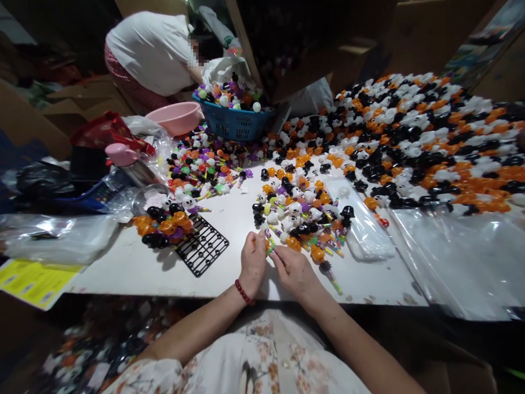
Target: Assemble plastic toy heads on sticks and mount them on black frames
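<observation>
My left hand (253, 264) and my right hand (296, 272) meet at the front of the white table, fingers closed. Between their fingertips is a small green-and-orange toy piece (269, 246), mostly covered by the fingers. Just beyond lies a loose heap of Halloween toys: white ghosts (294, 208), orange pumpkins (317, 253) and black figures (347, 212), several on bright striped tubes. One black-topped tube (331, 278) lies to the right of my right hand. Off to the left, a bunch of such toys (164, 227) rests on a black plastic grid (202, 246).
A large pile of toy heads (426, 131) covers the table's right rear. Clear plastic bags lie right (463, 262) and left (57, 235). Behind are smaller toys, a blue basket (238, 123), a pink basin (176, 119) and a pink-lidded flask (131, 164). A person (151, 54) bends over there.
</observation>
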Tool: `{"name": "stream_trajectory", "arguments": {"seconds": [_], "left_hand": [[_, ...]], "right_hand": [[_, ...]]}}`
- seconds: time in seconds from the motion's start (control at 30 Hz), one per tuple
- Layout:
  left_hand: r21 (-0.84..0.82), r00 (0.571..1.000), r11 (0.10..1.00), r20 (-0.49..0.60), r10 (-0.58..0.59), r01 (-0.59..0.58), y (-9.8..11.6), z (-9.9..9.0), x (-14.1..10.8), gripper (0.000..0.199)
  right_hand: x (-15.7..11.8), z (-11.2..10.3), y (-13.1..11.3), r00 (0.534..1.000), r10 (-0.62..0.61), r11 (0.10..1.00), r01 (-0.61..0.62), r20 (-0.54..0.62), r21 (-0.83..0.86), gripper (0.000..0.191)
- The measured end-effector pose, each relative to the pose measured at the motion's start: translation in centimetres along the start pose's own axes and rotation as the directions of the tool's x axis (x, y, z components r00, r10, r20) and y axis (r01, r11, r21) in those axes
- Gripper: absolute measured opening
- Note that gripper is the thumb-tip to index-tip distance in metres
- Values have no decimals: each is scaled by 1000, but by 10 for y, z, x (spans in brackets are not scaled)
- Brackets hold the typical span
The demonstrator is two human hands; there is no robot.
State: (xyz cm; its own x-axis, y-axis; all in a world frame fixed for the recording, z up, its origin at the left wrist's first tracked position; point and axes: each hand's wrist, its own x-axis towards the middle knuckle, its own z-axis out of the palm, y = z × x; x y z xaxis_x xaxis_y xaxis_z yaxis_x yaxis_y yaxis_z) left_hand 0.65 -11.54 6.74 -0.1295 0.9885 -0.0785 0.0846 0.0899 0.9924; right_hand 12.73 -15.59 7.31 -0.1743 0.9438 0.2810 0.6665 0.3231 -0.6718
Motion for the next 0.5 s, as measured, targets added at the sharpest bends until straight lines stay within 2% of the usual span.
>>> {"name": "stream_trajectory", "arguments": {"seconds": [0.1,0.17,0.2,0.27,0.37,0.43,0.5], "left_hand": [[-20,998,1000,55,-12,14,4,-2,3,40],[-142,990,986,120,-71,88,7,-1,9,43],[-218,985,967,139,-104,133,9,0,14,45],[-340,981,922,124,-152,185,11,2,25,50],[-422,985,891,40,-169,170,8,1,48,55],[-433,988,889,20,-154,148,4,0,61,56],[-414,993,902,24,-119,118,0,0,71,55]], "right_hand": [[6,-3,6,997,-9,1000,8,75,8,34],[15,-13,14,995,-14,998,8,101,55,31],[20,-20,19,997,-10,998,5,76,64,29],[29,-35,28,998,25,999,-23,-62,37,33],[35,-56,35,952,123,992,-115,-281,43,44],[32,-61,34,928,221,969,-175,-302,173,46],[25,-57,30,923,298,928,-220,-244,302,50]]}}
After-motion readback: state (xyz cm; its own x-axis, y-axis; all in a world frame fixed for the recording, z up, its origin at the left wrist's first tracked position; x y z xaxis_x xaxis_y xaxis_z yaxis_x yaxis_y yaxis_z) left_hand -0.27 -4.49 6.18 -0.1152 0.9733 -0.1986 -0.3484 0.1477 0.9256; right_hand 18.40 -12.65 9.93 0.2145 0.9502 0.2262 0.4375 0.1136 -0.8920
